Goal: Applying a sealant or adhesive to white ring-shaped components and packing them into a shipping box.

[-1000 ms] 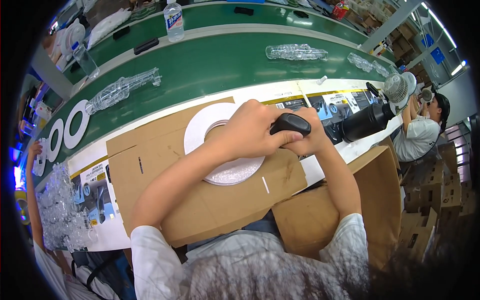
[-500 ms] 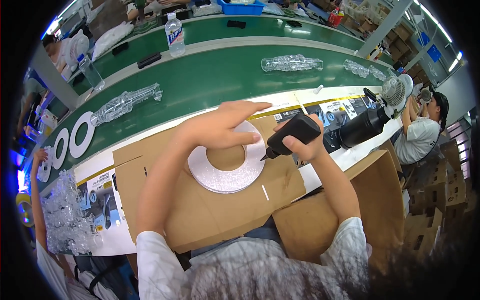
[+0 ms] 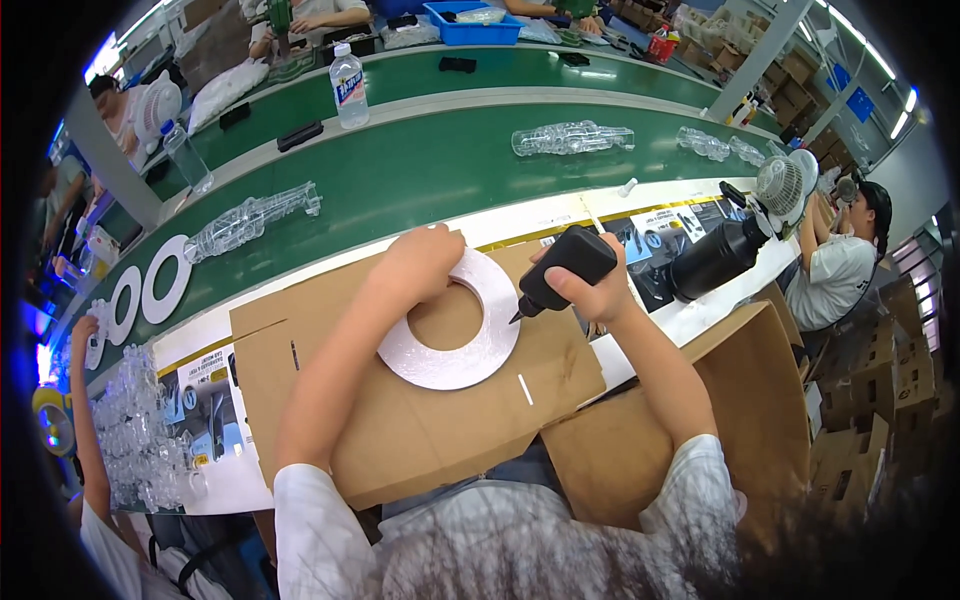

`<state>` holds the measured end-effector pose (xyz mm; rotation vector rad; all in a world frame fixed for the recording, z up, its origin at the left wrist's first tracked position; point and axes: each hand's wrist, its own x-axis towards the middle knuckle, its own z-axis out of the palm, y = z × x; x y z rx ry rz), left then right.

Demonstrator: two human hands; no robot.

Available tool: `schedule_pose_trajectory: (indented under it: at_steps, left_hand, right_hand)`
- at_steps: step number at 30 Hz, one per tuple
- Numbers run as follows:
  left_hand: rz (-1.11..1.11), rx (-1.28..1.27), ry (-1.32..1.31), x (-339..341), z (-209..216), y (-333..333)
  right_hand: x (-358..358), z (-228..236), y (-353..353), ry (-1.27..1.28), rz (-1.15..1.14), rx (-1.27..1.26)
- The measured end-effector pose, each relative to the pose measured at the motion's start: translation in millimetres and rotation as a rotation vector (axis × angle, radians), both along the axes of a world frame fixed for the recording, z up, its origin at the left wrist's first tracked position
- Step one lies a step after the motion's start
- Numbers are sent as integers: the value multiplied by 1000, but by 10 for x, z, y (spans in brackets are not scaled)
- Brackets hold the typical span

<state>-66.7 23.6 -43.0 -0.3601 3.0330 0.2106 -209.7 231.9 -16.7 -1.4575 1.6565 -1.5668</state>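
Observation:
A flat white ring point(image 3: 440, 370) lies on a brown cardboard sheet point(image 3: 520, 430) in front of me. My left hand point(image 3: 428, 265) is closed at its far left rim, fingers curled over the edge. My right hand point(image 3: 597, 292) grips a black squeeze bottle point(image 3: 572, 268), tilted so its pointed nozzle meets or hovers just over the ring's right side; I cannot tell if it touches. A thin white strip point(image 3: 526, 390) rests on the cardboard near the ring.
Beyond the cardboard runs a green belt point(image 3: 400, 185) carrying clear plastic pieces point(image 3: 572, 138) and white rings point(image 3: 166, 280). Another person's hand point(image 3: 85, 328) reaches in at left, above piled clear parts point(image 3: 140, 430). A black flask point(image 3: 715, 262) and a fan point(image 3: 785, 190) are at right.
My left hand has drawn back leftward, from spread over the ring to curled at its rim. The bottle and right hand have shifted slightly left.

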Motion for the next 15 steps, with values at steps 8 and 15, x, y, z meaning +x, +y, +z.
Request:
schedule_pose_trajectory:
  at_steps: [8, 15]
  left_hand:
    - [321, -66, -330, 156, 371, 45]
    - [-237, 1030, 387, 127, 604, 332]
  right_hand:
    - [-10, -71, -17, 3, 13, 1]
    - [123, -142, -122, 244, 35, -98]
